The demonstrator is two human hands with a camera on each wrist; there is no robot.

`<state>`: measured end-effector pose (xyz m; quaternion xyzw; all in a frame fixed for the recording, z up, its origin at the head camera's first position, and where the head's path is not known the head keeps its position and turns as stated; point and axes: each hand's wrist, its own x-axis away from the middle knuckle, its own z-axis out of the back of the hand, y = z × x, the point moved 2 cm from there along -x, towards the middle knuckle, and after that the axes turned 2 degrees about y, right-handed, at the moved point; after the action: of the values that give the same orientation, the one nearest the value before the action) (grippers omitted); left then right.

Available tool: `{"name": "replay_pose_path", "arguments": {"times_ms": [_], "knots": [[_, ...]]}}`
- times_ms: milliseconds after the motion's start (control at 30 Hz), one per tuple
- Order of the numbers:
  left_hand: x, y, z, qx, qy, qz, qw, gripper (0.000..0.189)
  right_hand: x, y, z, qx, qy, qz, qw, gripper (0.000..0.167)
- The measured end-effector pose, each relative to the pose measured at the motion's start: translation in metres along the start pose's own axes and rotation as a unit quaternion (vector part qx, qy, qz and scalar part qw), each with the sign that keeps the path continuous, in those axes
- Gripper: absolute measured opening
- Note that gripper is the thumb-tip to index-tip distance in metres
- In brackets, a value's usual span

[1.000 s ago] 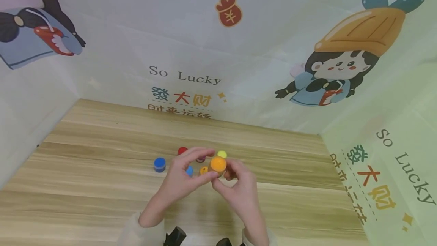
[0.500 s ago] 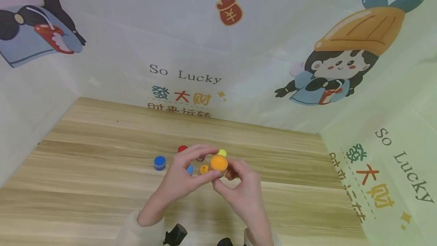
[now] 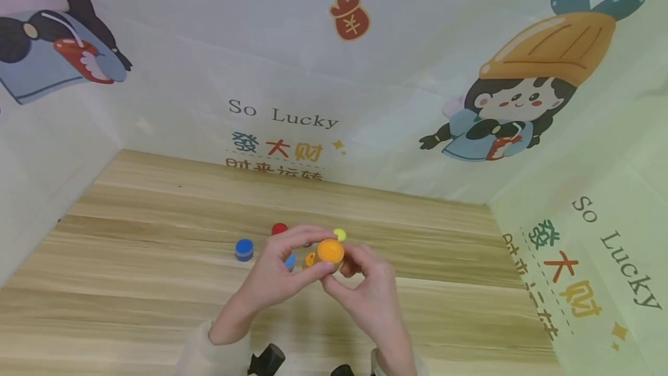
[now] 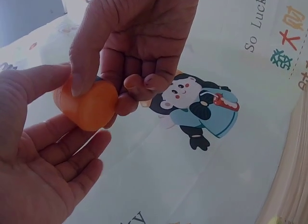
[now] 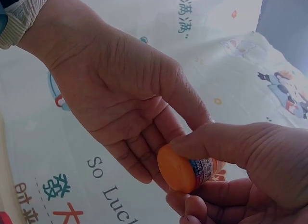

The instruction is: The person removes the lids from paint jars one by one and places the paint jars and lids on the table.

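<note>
Both hands hold a small round jar with an orange lid (image 3: pixel 331 251) above the table. My left hand (image 3: pixel 273 268) has its thumb on the near side of the lid and its index finger stretched over the far side. My right hand (image 3: pixel 370 289) pinches the jar from the right with thumb and fingers. The right wrist view shows the orange lid (image 5: pixel 175 168) facing the left hand (image 5: pixel 125 84), and a printed label (image 5: pixel 202 169) on the body beside the right hand (image 5: pixel 260 161). In the left wrist view, fingers of both hands surround the orange lid (image 4: pixel 94 108).
On the wooden table (image 3: pixel 156 283) stand a blue-lidded jar (image 3: pixel 244 249) to the left, and red (image 3: pixel 279 229), light blue (image 3: pixel 289 261), yellow-orange (image 3: pixel 310 259) and yellow-green (image 3: pixel 340 234) round pieces partly behind the hands. Printed cloth walls (image 3: pixel 396 120) rise around the table.
The orange-lidded jar shifts slightly left and toward me after a small move right. My right hand sits a little farther right than a second ago. Both hands keep their hold.
</note>
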<state>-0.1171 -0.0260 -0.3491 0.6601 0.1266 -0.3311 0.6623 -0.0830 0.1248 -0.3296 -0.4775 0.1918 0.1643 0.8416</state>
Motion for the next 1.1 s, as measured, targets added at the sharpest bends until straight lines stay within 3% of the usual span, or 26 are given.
{"name": "replay_pose_path", "arguments": {"times_ms": [233,533,767,900,1100], "knots": [[0.0004,-0.0003,-0.0005,-0.014,0.025,0.01,0.9995,0.032,-0.0003,0.0013,-0.002,0.0,0.015,0.0,0.9999,0.024],[0.0011,-0.0014,0.0026,-0.013,-0.012,0.01,0.9998,0.033,-0.0008,0.0035,-0.0028,-0.008,-0.007,-0.02,0.9997,0.028],[0.0023,-0.0043,0.0014,-0.029,0.027,0.016,0.9991,0.032,-0.0004,0.0039,-0.0051,-0.009,0.005,-0.012,0.9999,0.027],[0.0021,-0.004,0.001,-0.035,0.029,0.016,0.9988,0.035,-0.0008,0.0033,-0.0056,-0.008,0.007,-0.004,0.9999,0.027],[0.0018,-0.0031,0.0027,-0.032,0.013,-0.013,0.9993,0.034,-0.001,0.0037,-0.0055,0.001,0.005,-0.008,1.0,0.026]]}}
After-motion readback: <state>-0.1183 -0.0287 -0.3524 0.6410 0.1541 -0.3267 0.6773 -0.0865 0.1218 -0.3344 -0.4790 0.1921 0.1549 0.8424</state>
